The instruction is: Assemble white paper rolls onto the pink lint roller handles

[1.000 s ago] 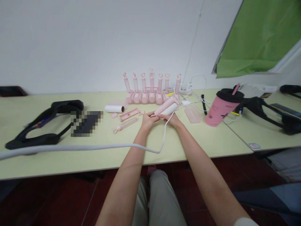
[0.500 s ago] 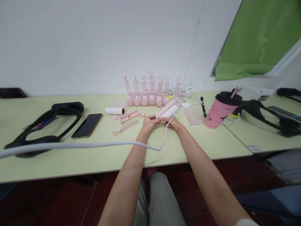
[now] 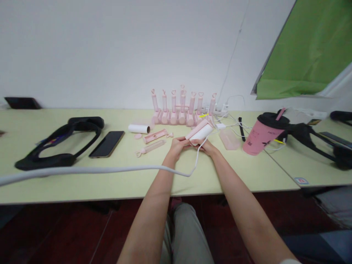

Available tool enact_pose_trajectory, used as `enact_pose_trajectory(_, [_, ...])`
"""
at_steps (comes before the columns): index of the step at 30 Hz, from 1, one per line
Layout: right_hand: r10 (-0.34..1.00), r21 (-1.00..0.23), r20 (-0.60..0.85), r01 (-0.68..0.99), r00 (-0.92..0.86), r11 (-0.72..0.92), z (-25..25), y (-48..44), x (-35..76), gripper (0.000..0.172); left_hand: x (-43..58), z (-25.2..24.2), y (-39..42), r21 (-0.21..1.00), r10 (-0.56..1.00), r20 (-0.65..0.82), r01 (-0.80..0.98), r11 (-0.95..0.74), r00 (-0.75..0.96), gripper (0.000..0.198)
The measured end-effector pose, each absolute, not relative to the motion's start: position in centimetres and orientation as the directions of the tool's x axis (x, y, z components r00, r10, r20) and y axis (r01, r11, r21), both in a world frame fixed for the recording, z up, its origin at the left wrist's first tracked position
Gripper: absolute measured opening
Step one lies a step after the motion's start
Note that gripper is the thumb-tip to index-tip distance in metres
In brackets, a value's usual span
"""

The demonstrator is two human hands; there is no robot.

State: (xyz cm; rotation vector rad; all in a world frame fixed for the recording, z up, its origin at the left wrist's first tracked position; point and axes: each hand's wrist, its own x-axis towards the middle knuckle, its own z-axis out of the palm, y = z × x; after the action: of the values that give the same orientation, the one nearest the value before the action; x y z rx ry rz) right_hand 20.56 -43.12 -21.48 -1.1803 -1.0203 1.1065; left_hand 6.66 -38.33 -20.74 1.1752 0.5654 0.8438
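Held pair: a pink shell [image 3: 195,129] and a white cylinder [image 3: 202,133] lie side by side, tilted, between the hands above the table [image 3: 132,185].
Left hand [image 3: 177,146]: fingers curled together, closing on the near end of the pink shell.
Right hand [image 3: 208,147]: fingers bent in, gripping the near end of the white cylinder; the undersides are hidden, so exact fingertip contact cannot be told.
Loose parts: left of the hands lie a white roll [image 3: 137,128], an open pink tray [image 3: 154,136] and a clear tube [image 3: 151,147] with a looped end.
Upright row: pink stands [image 3: 173,118] bearing tubes, near the wall.
Cord: a white cord [image 3: 110,169] crosses in front of the right hand.
Step in hand: apparently aligning shell and cylinder; whether they are joined cannot be told.
Next move: would call for a steady two-handed grip, matched edges and clearance from the cord.
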Motion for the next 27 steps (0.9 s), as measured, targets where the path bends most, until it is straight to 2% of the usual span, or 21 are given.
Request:
enact_pose_trajectory(6, [0.979, -0.992, 0.037, -0.114, 0.203, 0.061, -21.2, -43.0, 20.1, 0.035, 7.0, -20.4, -38.1, 0.95, 0.828, 0.073, -0.291, 0.112, 0.557, 0.035])
enact_pose_trajectory(8, [0.974, -0.986, 0.059, -0.138, 0.221, 0.091, -21.4, -42.6, 19.8, 0.036, 7.2, -20.3, -37.8, 0.959, 0.862, 0.125, -0.283, 0.022, 0.492, 0.038])
enact_pose_trajectory(12, [0.945, -0.977, 0.094, -0.155, 0.315, 0.149, -21.8, -41.4, 19.0, 0.039, 7.6, -20.2, -37.3, 0.947, 0.892, 0.312, -0.185, -0.263, 0.328, 0.04])
enact_pose_trajectory(14, [0.912, -0.976, 0.104, -0.137, 0.398, 0.172, -22.0, -40.9, 18.7, 0.041, 7.7, -20.2, -37.1, 0.932, 0.887, 0.358, -0.164, -0.322, 0.291, 0.039])
enact_pose_trajectory(17, [0.884, -0.968, 0.146, -0.122, 0.445, 0.221, -21.8, -40.7, 18.9, 0.046, 7.7, -20.2, -37.2, 0.936, 0.892, 0.34, -0.203, -0.289, 0.297, 0.039])
enact_pose_trajectory(20, [0.888, -0.975, 0.141, -0.096, 0.439, 0.203, -21.3, -41.3, 19.5, 0.053, 7.7, -20.2, -37.3, 0.934, 0.884, 0.331, -0.248, -0.257, 0.332, 0.04])
enact_pose_trajectory(24, [0.903, -0.986, 0.136, -0.031, 0.408, 0.163, -21.0, -42.1, 20.2, 0.048, 7.7, -20.6, -37.5, 0.942, 0.885, 0.269, -0.294, -0.16, 0.379, 0.045])
enact_pose_trajectory(27, [0.923, -0.984, 0.123, -0.077, 0.364, 0.161, -21.2, -42.3, 20.3, 0.045, 7.6, -20.9, -37.6, 0.948, 0.875, 0.228, -0.303, -0.099, 0.427, 0.048])
